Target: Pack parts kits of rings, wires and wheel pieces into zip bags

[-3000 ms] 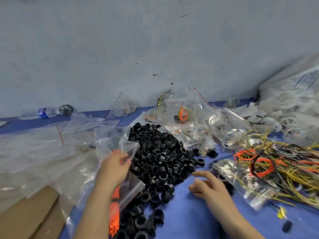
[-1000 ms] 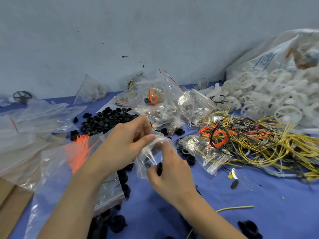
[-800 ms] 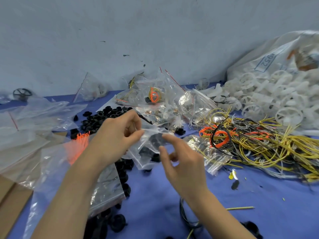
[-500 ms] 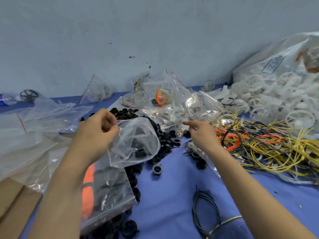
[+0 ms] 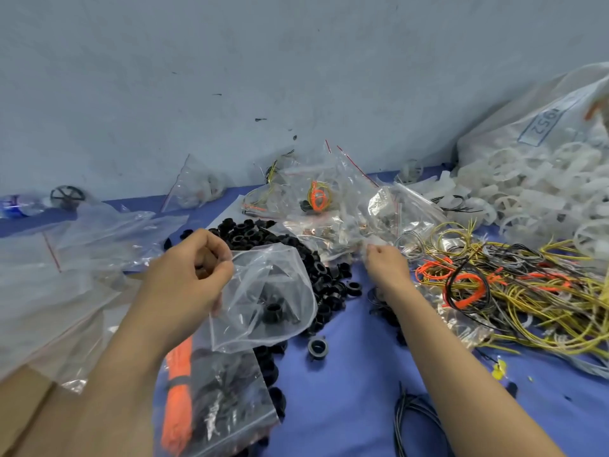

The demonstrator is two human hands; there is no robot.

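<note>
Head cam, L to R. Far left by the wall you've got a clear plastic bottle w/ blue label [image 5: 13, 207], and a black spoked wheel [image 5: 67, 195] just beside it. In front of those, a loose stack of empty clear zip bags w/ red seal lines [image 5: 49, 258] spreads over the blue tabletop [image 5: 346, 407]. A brown cardboard sheet [image 5: 23, 407] pokes out at the bottom-left corner.

Your left hand [image 5: 184, 278] is up over the table, thumb and forefinger pinching the mouth edge of a small clear zip bag [image 5: 263, 275]. The bag hangs open and puffed, w/ one black plastic ring [image 5: 273, 314] inside near the bottom. Under that forearm lies a bigger flat zip bag [image 5: 230, 407] holding a bundle of orange ties [image 5: 179, 390] plus dark bits.

Behind and right of the held bag is the heap of loose black plastic rings [image 5: 250, 234], w/ a single stray black ring [image 5: 317, 347] apart on the blue, just below the bag. Centre back is a pile of filled clear kit bags [image 5: 346, 206], orange and yellow wire coils showing thru.

Your right hand [image 5: 385, 262] reaches to the front edge of that pile, back of hand to the cam, fingers curled at the plastic. Can't tell if it's got hold of anything. Near the bottom edge, beside your right forearm, sits a coil of thin black wire [image 5: 415, 410].

Right of the hand is a big tangle of yellow, black and orange wires [image 5: 527, 291]. Far right, a heap of white plastic wheel pieces [image 5: 534, 199] spills from a large clear sack [image 5: 494, 136] labelled "1952".
</note>
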